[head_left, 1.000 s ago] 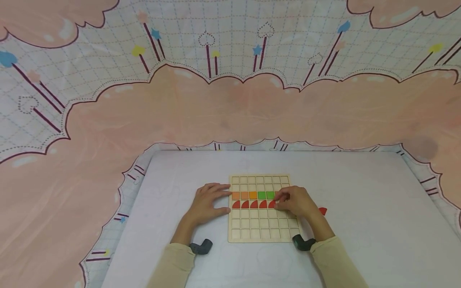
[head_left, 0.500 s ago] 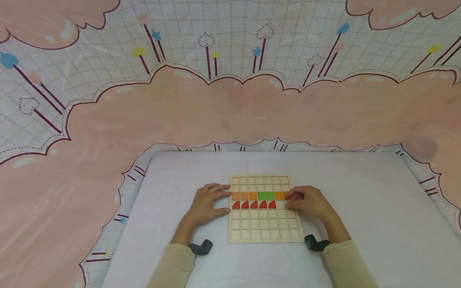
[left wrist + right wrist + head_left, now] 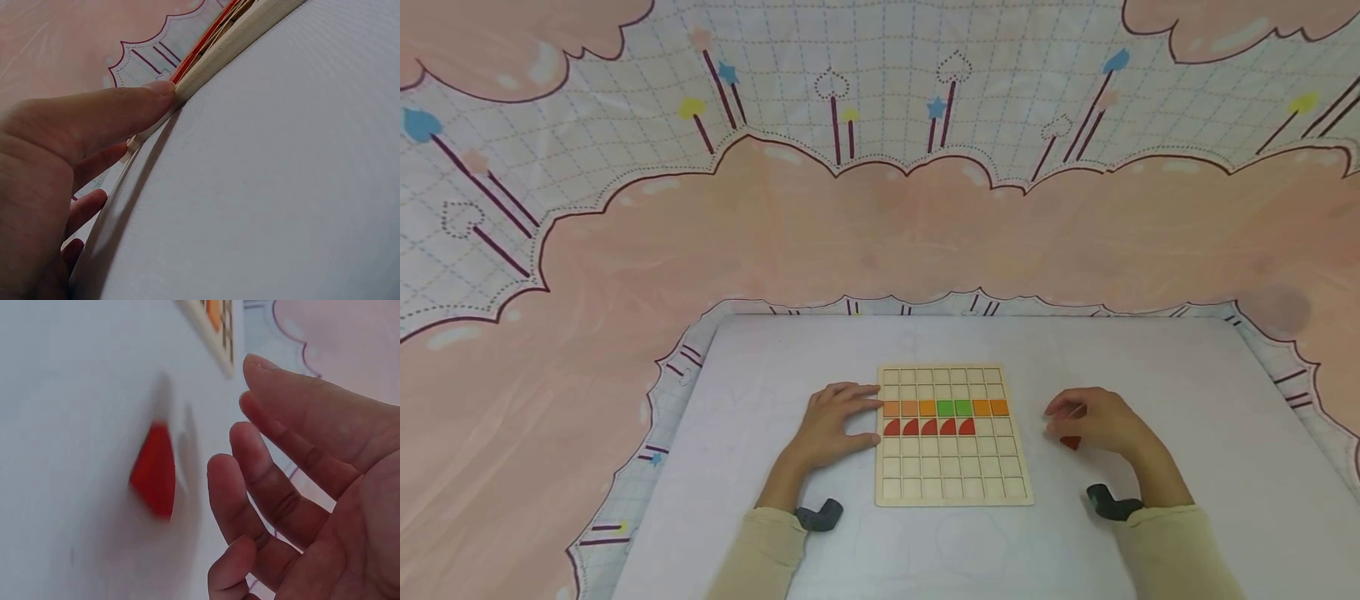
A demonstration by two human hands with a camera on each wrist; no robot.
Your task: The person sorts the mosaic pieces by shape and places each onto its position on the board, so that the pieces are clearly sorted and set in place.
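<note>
A pale wooden grid board [image 3: 951,489] lies on the white table. One row of it holds orange and green squares [image 3: 953,408], with several red quarter-circle pieces [image 3: 929,427] in the row below. My left hand [image 3: 831,423] rests at the board's left edge, its thumb and fingertips against the side; the left wrist view shows the thumb [image 3: 125,115] on that rim. Off the board's right side, my right hand [image 3: 1093,423] hovers with relaxed fingers holding nothing. Under it lies a loose red piece [image 3: 155,472], apart from the fingers and partly hidden in the head view.
The white tabletop [image 3: 1225,400] stretches out on both sides of the board. Behind the table hangs a pink and white patterned cloth [image 3: 880,225]. A dark wrist camera is worn on each wrist, above beige sleeves [image 3: 1180,542].
My right hand has left the red row and moved right, off the board, to above the loose red piece. My left hand has stayed at the board's edge.
</note>
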